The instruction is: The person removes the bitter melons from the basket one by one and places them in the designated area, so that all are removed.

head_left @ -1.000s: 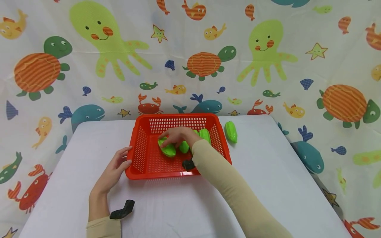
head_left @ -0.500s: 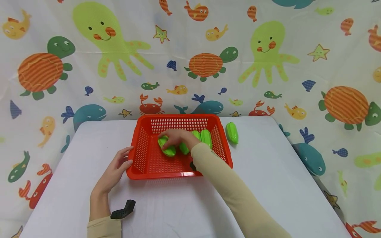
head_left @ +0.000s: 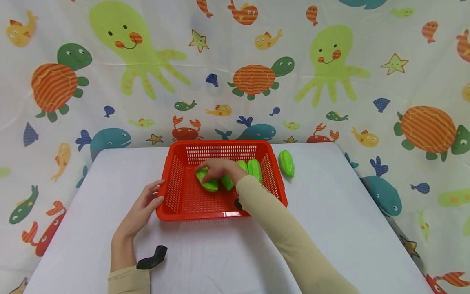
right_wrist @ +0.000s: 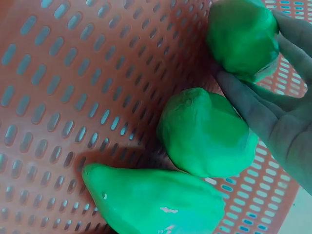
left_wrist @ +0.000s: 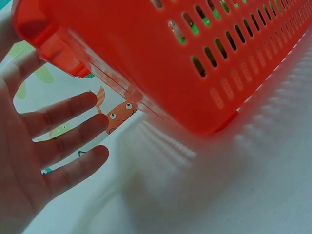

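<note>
Legible text, labels, brands, numbers and signs: none found. Backdrop [head_left: 220, 53]: printed with pictures; no lettering can be read. Red basket [head_left: 198, 215]: no marking legible on rim or slotted walls. Green vegetables [head_left: 286, 164]: no label or number readable on any. Black wrist mount [head_left: 152, 259]: nothing legible. Right sleeve [head_left: 290, 232]: small dark marks at its edge beside the basket, too small to read; whether lettering cannot be determined.

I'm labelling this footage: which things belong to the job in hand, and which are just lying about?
Likely the job:
red basket
green piece in right hand
other green pieces inside
matching one outside

Likely just surroundings:
white table
patterned cloth
</note>
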Demonstrator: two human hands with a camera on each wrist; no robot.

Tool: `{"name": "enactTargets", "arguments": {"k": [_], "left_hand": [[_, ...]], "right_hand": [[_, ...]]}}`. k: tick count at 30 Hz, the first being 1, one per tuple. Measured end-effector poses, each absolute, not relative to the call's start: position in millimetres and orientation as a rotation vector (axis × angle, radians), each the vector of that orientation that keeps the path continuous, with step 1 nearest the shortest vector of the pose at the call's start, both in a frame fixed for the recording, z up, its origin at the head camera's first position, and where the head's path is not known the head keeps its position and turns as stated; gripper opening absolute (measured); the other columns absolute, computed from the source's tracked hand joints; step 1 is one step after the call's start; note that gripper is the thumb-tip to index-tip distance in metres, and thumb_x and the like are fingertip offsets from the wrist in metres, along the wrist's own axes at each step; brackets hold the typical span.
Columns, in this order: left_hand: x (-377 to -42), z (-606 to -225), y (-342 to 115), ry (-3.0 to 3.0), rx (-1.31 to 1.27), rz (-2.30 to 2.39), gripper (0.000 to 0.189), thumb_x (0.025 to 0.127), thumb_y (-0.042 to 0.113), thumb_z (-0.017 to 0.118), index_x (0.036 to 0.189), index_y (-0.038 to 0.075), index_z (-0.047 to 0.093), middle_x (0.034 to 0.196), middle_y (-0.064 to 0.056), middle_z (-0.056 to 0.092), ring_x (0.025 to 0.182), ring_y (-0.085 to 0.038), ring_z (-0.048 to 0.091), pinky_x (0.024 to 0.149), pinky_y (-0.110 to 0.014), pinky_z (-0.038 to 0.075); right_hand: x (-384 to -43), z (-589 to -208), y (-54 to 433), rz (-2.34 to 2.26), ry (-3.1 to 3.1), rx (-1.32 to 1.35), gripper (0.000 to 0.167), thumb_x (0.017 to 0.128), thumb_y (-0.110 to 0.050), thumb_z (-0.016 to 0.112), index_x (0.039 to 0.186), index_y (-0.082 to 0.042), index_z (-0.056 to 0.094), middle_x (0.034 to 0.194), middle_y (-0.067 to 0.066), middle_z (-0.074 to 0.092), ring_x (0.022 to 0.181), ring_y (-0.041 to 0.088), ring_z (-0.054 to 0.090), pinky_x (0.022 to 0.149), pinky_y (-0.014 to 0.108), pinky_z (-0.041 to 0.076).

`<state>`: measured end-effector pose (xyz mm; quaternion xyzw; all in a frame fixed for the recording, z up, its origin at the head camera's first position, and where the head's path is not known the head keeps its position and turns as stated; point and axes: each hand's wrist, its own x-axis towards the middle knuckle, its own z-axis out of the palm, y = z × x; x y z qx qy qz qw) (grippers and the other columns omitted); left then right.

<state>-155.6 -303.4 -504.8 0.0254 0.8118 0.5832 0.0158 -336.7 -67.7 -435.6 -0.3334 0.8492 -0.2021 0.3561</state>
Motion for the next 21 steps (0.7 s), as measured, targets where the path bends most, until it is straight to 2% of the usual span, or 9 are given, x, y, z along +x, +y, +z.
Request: {"name": "enactTargets", "arguments": {"k": [3, 5, 9, 12, 21], "left_hand": [[-156, -504, -303, 2.53, 0.084, 1.808, 0.059, 0.1, 0.032, 0.053, 0.153, 0.022, 0.028, 0.148, -0.01, 0.037, 0.132, -0.029, 0.037, 0.095, -0.04, 0.047], [-156, -505, -303, 2.529, 0.084, 1.808, 0.059, 0.1, 0.032, 0.053, 0.153, 0.023, 0.028, 0.148, -0.01, 0.037, 0.132, -0.029, 0.037, 0.094, -0.038, 0.047], [-156, -506, -303, 2.525, 0.073, 1.814, 0.06, 0.1, 0.033, 0.053, 0.153, 0.023, 0.027, 0.149, -0.01, 0.037, 0.132, -0.03, 0.037, 0.097, -0.049, 0.046], [-156, -507, -302, 2.521, 0.07, 1.817, 0.06, 0.1, 0.033, 0.053, 0.153, 0.023, 0.027, 0.149, -0.011, 0.036, 0.132, -0.031, 0.036, 0.098, -0.054, 0.044], [-157, -506, -303, 2.519, 0.072, 1.81, 0.06, 0.1, 0.032, 0.053, 0.153, 0.023, 0.027, 0.147, -0.011, 0.038, 0.131, -0.029, 0.037, 0.093, -0.037, 0.048]], "right_hand": [[-337, -436, -67, -0.542, 2.196, -0.852, 0.05, 0.093, -0.024, 0.067, 0.141, -0.018, 0.054, 0.135, 0.005, 0.05, 0.114, 0.021, 0.046, 0.098, 0.033, 0.043], [-338, -436, -67, -0.554, 2.199, -0.854, 0.051, 0.093, -0.025, 0.067, 0.141, -0.017, 0.054, 0.134, 0.006, 0.05, 0.112, 0.022, 0.047, 0.094, 0.032, 0.044], [-340, -436, -65, -0.563, 2.212, -0.873, 0.052, 0.092, -0.027, 0.067, 0.142, -0.017, 0.053, 0.13, 0.007, 0.051, 0.107, 0.022, 0.049, 0.082, 0.028, 0.047], [-341, -435, -64, -0.575, 2.206, -0.866, 0.053, 0.092, -0.029, 0.067, 0.142, -0.017, 0.053, 0.127, 0.007, 0.051, 0.105, 0.022, 0.05, 0.078, 0.028, 0.049], [-347, -421, -60, -0.639, 2.266, -0.863, 0.052, 0.09, -0.031, 0.07, 0.14, -0.022, 0.055, 0.135, 0.003, 0.05, 0.114, 0.02, 0.046, 0.095, 0.033, 0.042]]}}
